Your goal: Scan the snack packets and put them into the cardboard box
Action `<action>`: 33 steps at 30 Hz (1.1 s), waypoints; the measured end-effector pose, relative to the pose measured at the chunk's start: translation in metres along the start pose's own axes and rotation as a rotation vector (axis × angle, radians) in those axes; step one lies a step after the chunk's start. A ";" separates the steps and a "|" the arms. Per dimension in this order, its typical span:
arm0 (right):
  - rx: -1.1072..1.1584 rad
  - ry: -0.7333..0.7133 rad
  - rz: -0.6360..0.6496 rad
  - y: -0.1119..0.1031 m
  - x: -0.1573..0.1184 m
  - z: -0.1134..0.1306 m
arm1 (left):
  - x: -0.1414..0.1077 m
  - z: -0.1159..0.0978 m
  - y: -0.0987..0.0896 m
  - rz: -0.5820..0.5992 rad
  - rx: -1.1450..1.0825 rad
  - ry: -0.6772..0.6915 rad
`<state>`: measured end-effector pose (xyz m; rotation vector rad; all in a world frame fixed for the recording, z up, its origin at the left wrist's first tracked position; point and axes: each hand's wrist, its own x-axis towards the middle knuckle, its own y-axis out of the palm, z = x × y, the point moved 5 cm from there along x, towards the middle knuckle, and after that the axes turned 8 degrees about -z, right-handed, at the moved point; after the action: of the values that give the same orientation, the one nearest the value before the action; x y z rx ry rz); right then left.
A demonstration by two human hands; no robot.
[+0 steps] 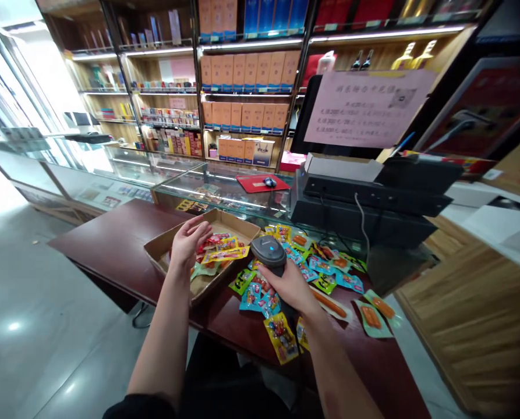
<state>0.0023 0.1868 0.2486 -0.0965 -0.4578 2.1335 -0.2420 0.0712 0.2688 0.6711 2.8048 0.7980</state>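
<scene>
My right hand (291, 285) is wrapped around the handle of a dark barcode scanner (268, 250), which shows a small blue light on top. Over the left side of a shallow cardboard box (155, 249) hovers my left hand (188, 241), its fingers apart and slightly bent, with nothing seen in them. Inside the box lie several snack packets (227, 254), red, yellow and green. More small packets in blue, green and yellow (312, 269) are spread on the table around the scanner. Nearest to me lies a yellow packet (281, 337) at the table's front edge.
The dark red wooden table (124, 238) meets a glass display counter (190, 180). On the counter are a red mouse pad (251, 184) with a mouse (269, 182) and a black cash-register terminal (364, 195) bearing a pink paper sign (368, 107). Shelves of boxed goods (251, 70) stand behind.
</scene>
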 end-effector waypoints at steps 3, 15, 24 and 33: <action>0.002 0.020 -0.051 -0.013 -0.007 -0.002 | -0.005 0.014 0.018 0.055 0.033 -0.022; -0.072 0.231 -0.493 -0.133 -0.057 -0.066 | -0.083 0.168 0.166 0.610 0.277 -0.321; -0.040 0.369 -0.623 -0.180 -0.090 -0.106 | -0.132 0.242 0.193 1.090 0.869 0.072; -0.027 0.385 -0.617 -0.182 -0.085 -0.110 | -0.154 0.244 0.191 1.375 1.369 0.641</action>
<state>0.2206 0.2413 0.2027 -0.3306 -0.2431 1.4578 0.0304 0.2592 0.1664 2.9915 2.5439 -1.4020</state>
